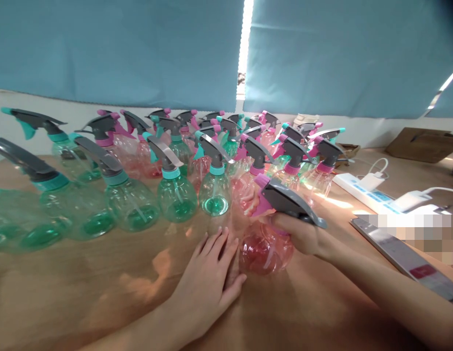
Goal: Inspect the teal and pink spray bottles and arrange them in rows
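My right hand (303, 234) is closed round the neck of a pink see-through spray bottle (265, 251) with a grey and pink trigger head (288, 201); the bottle stands on the wooden table (102, 292), tilted a little. My left hand (211, 275) lies flat on the table just left of that bottle, fingers stretched out and holding nothing. Behind them stand several green spray bottles (177, 195) and several pink spray bottles (290, 170) in rows.
A white power strip (361, 192) with plugged-in chargers lies at the right, with a flat grey and white device (405, 256) nearer me. A cardboard box (423, 144) sits at the far right. Blue curtains (138, 48) hang behind the table.
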### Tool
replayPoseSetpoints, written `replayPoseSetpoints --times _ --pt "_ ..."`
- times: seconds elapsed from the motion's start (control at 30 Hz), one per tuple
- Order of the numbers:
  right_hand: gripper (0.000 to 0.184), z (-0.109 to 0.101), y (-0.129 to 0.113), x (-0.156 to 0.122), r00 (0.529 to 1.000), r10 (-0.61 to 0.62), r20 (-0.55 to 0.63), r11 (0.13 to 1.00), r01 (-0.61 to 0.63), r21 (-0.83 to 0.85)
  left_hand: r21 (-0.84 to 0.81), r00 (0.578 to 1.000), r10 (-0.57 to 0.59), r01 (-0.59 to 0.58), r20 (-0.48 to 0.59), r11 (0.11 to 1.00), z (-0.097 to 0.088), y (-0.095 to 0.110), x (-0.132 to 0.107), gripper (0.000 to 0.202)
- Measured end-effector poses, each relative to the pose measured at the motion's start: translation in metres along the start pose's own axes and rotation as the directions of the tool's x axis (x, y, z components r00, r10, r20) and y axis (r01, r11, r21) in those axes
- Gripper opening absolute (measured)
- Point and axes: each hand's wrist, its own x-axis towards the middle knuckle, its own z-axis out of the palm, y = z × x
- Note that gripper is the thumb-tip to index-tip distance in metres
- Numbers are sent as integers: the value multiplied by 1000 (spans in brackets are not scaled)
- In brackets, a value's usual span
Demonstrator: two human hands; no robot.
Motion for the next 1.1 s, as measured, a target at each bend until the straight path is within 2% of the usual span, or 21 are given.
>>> replayPoseSetpoints --times 0.13,0.3,0.5,0.73,0.83,0.93,1.1 --pt "27 -1 4 -1 999 -12 -45 999 10 -46 -18 1000 7 -8 -15 1000 0 -1 0 54" --pt "5 -1 4 0 989 -108 -105 984 91 -150 -14 999 13 -14 -37 1000 2 -1 -1 52" --pt "5 1 1 1 986 -148 -71 982 138 -132 6 1000 5 -5 -7 1000 -1 0 2 53" --pt "24 0 0 1 974 -161 -157 980 139 -140 -10 1000 9 -9 -1 1000 -2 1 1 52" --pt "20 1 -2 1 977 -167 -134 980 149 -133 -28 1000 12 -13 -26 1000 -1 0 0 51" --pt "4 1 -2 2 984 -150 -94 984 139 -111 -30 1000 8 -8 -17 1000 -1 0 -1 50" --pt "17 2 1 2 992 -121 -23 991 119 -62 0 1000 5 -5 11 1000 -3 1 0 52"
